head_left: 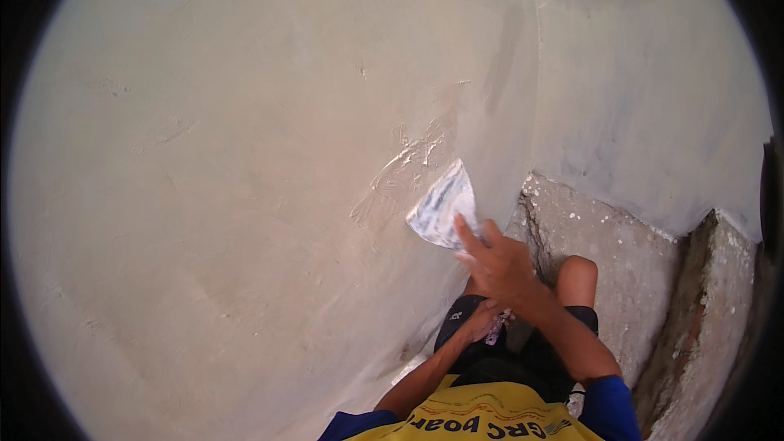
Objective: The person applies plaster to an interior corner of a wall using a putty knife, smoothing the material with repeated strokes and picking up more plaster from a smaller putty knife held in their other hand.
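Note:
My right hand (505, 265) is wrapped round a putty knife (445, 206), its forefinger stretched along the blade. The wide triangular blade is smeared with white paste and lies at the wall (220, 196). Just up and left of it, a wet ridged streak of putty (412, 157) runs slantwise over the surface. In front of my lap my left hand (482, 320) is closed, partly hidden by my right arm. A small pinkish, speckled piece (496, 330) shows at its fingers; its kind cannot be made out.
The wall meets another pale wall (645, 82) at an inner corner on the right. Below that is a rough concrete surface (604, 229) with white splashes, and a rough-edged gap (682, 318) farther right. My bent knee (577, 279) is near the corner.

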Demonstrator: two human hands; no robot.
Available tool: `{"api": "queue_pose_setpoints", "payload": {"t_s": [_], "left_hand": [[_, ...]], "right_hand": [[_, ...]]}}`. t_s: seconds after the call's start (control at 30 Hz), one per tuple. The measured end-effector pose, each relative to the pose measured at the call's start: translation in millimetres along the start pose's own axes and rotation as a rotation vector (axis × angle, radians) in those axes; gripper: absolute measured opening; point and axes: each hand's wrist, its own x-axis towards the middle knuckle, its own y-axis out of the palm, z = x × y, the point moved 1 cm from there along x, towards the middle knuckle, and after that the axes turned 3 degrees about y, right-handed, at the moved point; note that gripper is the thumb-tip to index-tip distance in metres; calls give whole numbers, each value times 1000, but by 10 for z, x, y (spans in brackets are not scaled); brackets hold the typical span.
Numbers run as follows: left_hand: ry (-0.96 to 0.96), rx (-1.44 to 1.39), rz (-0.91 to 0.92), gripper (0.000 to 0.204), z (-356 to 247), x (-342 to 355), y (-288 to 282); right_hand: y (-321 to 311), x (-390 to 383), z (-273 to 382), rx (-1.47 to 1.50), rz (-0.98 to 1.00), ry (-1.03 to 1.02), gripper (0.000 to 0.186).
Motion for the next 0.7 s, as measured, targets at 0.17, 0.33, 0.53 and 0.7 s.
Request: {"api": "queue_pose_setpoints", "payload": {"t_s": [0.17, 0.33, 0.53, 0.7], "left_hand": [[-18, -8, 42, 31, -51, 43, 42], [-10, 40, 53, 32, -52, 36, -5], [-46, -3, 4, 32, -3, 28, -7], [-44, -47, 17, 32, -40, 19, 31]], "right_hand": [[-695, 204, -169, -284, -57, -243, 56], [-1095, 741, 190, -453, -69, -556, 52], [-1038, 860, 45, -488, -31, -556, 49], [-1071, 945, -233, -432, -74, -489, 57]]}}
